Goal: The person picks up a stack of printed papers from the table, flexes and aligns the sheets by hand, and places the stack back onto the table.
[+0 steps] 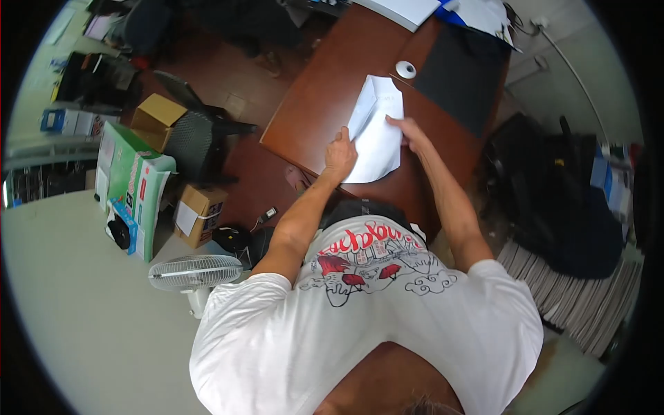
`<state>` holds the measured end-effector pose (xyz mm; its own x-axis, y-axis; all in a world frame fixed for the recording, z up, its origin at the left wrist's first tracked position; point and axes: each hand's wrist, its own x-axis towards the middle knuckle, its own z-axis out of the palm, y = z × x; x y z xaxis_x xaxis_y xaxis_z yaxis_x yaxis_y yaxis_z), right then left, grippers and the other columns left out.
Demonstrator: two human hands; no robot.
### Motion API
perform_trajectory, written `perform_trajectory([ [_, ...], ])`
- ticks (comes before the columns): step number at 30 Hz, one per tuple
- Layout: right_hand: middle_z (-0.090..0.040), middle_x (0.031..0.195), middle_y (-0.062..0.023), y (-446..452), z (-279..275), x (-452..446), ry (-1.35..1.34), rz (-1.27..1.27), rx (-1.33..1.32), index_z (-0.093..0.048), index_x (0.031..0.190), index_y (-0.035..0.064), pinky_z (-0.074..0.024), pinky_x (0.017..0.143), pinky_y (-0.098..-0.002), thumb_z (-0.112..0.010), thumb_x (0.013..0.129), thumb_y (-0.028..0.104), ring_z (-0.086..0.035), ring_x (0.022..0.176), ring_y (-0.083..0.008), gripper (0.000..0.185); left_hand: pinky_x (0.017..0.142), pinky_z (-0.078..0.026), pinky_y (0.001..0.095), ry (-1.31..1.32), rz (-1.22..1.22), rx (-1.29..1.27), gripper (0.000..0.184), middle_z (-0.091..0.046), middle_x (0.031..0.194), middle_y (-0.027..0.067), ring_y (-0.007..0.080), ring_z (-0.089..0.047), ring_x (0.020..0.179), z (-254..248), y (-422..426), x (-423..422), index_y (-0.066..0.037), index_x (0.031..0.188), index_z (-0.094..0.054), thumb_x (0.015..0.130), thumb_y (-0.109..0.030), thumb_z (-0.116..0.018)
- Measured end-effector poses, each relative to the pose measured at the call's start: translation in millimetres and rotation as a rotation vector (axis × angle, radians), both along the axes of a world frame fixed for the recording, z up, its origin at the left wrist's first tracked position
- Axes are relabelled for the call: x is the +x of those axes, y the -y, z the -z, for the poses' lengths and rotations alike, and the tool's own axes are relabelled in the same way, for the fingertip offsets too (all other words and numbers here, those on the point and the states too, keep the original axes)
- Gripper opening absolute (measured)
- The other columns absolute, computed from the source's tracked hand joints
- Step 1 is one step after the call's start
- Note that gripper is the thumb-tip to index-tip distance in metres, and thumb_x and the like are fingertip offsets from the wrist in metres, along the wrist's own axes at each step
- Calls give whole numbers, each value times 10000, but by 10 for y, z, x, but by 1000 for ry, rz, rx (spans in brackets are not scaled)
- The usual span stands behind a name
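A white sheet of paper (379,142), folded over along its upper left, lies at a slant over the brown wooden desk (304,114). My left hand (340,156) is closed at the paper's left edge, fingers curled. On the opposite side, my right hand (409,133) grips the right edge, its thumb on top and the other fingers partly hidden. Faint marks show near the paper's top end. Just beyond it sits a small round white object (405,69) with a dark centre.
A black mat (462,76) covers the desk's right part, with white papers (401,10) at the far end. To the left stand a dark chair (197,138), cardboard boxes (199,214) and a white fan (196,272). Stacked papers (574,297) lie at right.
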<state>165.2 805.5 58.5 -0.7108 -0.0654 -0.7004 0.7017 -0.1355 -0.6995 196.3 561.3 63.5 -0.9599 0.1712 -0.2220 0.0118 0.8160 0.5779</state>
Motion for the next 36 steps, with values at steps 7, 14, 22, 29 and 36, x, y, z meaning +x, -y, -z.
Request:
perform_trajectory([
  [7,-691,890,-264,612,-200,426,-661,-401,1273,-583,1019,9,-548,732,-530,-708,851,219,-684,787,-458,297,827,-568,441,706,-490,893,550,-725,1003,251,378,-720,899,66,287,-734,99,1127,-653,908,-405,-689],
  [14,-693,1040,-287,416,-21,122,-354,-112,791,-549,1210,-60,-531,861,-520,-706,890,346,-688,927,-456,541,827,-549,511,133,-157,-18,583,-699,984,316,494,-684,905,-59,36,-659,100,1185,-616,892,-401,-677],
  [22,-349,1442,-404,1018,-151,206,-390,-215,970,-99,1511,-151,-421,1048,-541,-578,969,414,-461,1280,-525,918,889,-523,533,8,-56,-38,750,-556,1258,389,509,-655,974,-293,-341,-472,166,1459,-259,926,-275,-547],
  [29,-429,1389,-396,1010,61,152,-437,-229,1263,-117,1481,-191,-457,996,-545,-564,977,345,-539,1205,-506,861,893,-535,512,-38,-41,-161,677,-567,1230,399,490,-671,939,-155,-283,-549,232,1404,-284,900,-122,-565],
  [36,-663,1106,-340,626,-548,17,-356,-132,954,-570,1212,-95,-507,911,-501,-612,933,216,-664,1006,-478,421,861,-529,517,-15,-32,-10,376,-688,913,336,470,-686,931,-453,-76,-651,134,1163,-614,934,-161,-569],
])
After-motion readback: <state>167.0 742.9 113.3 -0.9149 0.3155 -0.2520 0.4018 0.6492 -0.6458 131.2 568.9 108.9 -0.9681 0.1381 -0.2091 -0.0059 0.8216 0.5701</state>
